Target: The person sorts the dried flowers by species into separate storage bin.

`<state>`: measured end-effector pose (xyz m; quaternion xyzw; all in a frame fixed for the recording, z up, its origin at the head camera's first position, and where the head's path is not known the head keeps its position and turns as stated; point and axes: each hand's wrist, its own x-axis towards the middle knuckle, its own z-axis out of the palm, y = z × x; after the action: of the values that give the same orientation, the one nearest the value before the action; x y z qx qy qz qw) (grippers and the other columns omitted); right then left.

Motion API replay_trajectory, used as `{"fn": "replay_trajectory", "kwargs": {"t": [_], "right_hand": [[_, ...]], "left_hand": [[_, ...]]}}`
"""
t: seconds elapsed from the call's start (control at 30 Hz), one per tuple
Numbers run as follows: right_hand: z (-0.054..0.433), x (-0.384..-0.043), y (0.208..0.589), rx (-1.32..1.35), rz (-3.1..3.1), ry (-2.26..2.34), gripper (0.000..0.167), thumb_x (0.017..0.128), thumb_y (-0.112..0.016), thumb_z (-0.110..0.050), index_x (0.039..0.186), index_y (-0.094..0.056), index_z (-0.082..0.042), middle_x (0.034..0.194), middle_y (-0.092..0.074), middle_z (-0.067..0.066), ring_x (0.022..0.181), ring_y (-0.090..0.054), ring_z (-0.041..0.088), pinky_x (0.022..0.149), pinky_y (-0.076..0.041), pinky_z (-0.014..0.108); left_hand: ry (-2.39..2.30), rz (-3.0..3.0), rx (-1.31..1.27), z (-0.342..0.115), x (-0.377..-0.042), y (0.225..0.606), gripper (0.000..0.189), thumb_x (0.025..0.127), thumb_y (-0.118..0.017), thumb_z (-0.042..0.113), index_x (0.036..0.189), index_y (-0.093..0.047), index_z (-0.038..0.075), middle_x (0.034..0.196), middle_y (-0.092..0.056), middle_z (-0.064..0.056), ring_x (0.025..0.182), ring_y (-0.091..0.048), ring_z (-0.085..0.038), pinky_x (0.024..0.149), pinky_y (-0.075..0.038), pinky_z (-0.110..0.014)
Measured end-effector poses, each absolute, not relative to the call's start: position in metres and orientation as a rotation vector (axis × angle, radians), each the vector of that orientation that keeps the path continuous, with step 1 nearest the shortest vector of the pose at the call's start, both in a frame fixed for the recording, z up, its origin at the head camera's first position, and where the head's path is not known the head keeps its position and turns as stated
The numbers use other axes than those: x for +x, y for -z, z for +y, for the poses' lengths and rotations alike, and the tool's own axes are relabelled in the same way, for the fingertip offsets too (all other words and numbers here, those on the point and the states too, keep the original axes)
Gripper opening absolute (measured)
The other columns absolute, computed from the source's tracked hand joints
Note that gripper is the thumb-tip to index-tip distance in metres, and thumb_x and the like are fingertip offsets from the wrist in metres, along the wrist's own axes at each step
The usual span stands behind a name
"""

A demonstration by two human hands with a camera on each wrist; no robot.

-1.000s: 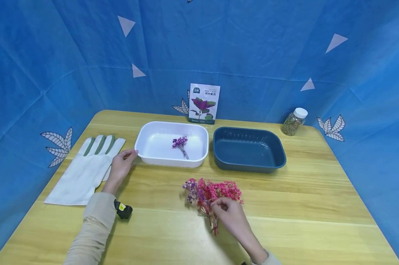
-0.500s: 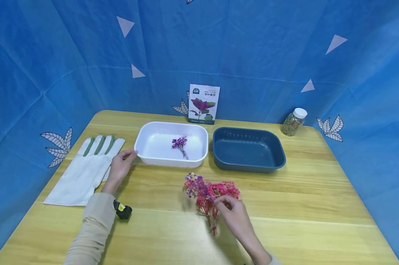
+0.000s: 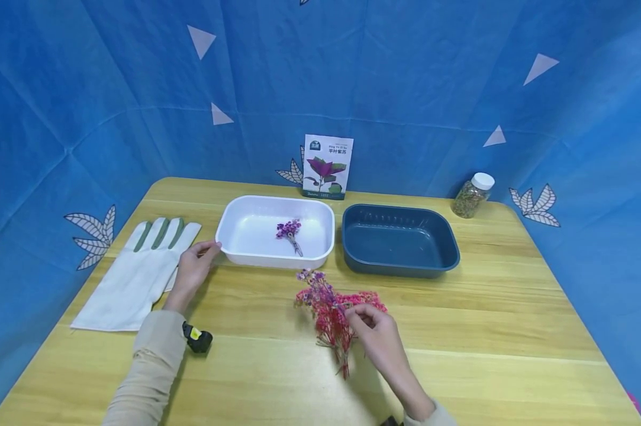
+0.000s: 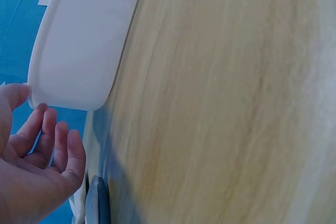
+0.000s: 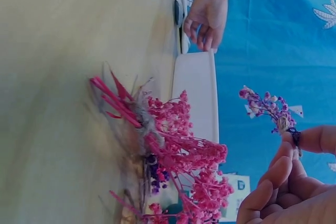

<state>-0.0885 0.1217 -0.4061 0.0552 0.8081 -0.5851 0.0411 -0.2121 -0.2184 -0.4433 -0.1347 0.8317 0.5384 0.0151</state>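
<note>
My left hand (image 3: 194, 269) pinches the near left corner of the white tray (image 3: 269, 261) between thumb and fingers, also plain in the left wrist view. Inside that tray lies a small purple dried flower bunch (image 3: 289, 229). My right hand (image 3: 380, 338) pinches a small sprig of purple dried flowers (image 5: 268, 109) by its stems, raised over the table. Just below it, bunches of pink dried flowers (image 3: 365, 300) lie with their tied stems toward me. In the right wrist view, some purple blooms (image 5: 156, 174) show among the pink ones; the held sprig is apart from them.
A dark blue tray (image 3: 400, 267) stands right of the white one. Behind them a seed packet (image 3: 327, 168) leans on the blue curtain. White gloves (image 3: 125, 290) lie at the left, and a capped jar (image 3: 472, 197) stands at the back right.
My right hand has lifted the purple sprig slightly, up and away from the pink flowers. The left hand stays on the white tray's corner.
</note>
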Motion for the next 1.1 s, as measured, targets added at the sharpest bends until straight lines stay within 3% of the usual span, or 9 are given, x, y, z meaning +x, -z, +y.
{"fn": "replay_trajectory", "kwargs": {"t": [0.27, 0.47, 0.77, 1.0, 1.1], "right_hand": [[0.117, -0.103, 0.402, 0.127, 2.521, 1.792, 0.015, 0.088, -0.062, -0.011, 0.093, -0.07, 0.0, 0.073, -0.059, 0.007, 0.064, -0.05, 0.012, 0.057, -0.042, 0.021], [0.112, -0.121, 0.398, 0.093, 2.54, 1.781, 0.016, 0.09, -0.061, -0.012, 0.096, -0.071, -0.001, 0.078, -0.062, 0.013, 0.065, -0.05, 0.013, 0.055, -0.042, 0.021], [0.105, -0.159, 0.386, -0.027, 2.668, 1.661, 0.019, 0.091, -0.063, -0.019, 0.098, -0.073, -0.005, 0.08, -0.067, 0.007, 0.064, -0.05, 0.014, 0.054, -0.039, 0.025], [0.097, -0.186, 0.384, -0.08, 2.707, 1.573, 0.018, 0.091, -0.064, -0.019, 0.098, -0.073, -0.004, 0.088, -0.071, 0.009, 0.08, -0.063, 0.027, 0.06, -0.044, 0.026], [0.092, -0.195, 0.385, -0.089, 2.736, 1.526, 0.018, 0.091, -0.065, -0.018, 0.098, -0.074, -0.003, 0.089, -0.071, 0.009, 0.081, -0.064, 0.025, 0.061, -0.046, 0.026]], "left_hand": [[-1.671, 2.585, -0.43, -0.217, -0.213, 0.443, 0.059, 0.098, -0.045, 0.042, 0.137, -0.044, -0.002, 0.132, -0.048, -0.02, 0.113, -0.048, -0.026, 0.084, -0.044, -0.02], [-1.67, 2.578, -0.442, -0.218, -0.214, 0.444, 0.059, 0.099, -0.044, 0.043, 0.138, -0.043, -0.001, 0.133, -0.047, -0.02, 0.114, -0.048, -0.026, 0.086, -0.045, -0.023], [-1.682, 2.581, -0.433, -0.219, -0.211, 0.445, 0.058, 0.099, -0.044, 0.041, 0.138, -0.043, -0.003, 0.131, -0.048, -0.02, 0.112, -0.049, -0.025, 0.084, -0.045, -0.022], [-1.683, 2.582, -0.421, -0.22, -0.21, 0.445, 0.059, 0.099, -0.045, 0.041, 0.137, -0.043, -0.003, 0.13, -0.049, -0.02, 0.112, -0.049, -0.026, 0.082, -0.045, -0.02], [-1.697, 2.582, -0.414, -0.219, -0.211, 0.444, 0.059, 0.098, -0.046, 0.042, 0.137, -0.044, -0.003, 0.131, -0.048, -0.02, 0.112, -0.049, -0.025, 0.082, -0.045, -0.019]]}}
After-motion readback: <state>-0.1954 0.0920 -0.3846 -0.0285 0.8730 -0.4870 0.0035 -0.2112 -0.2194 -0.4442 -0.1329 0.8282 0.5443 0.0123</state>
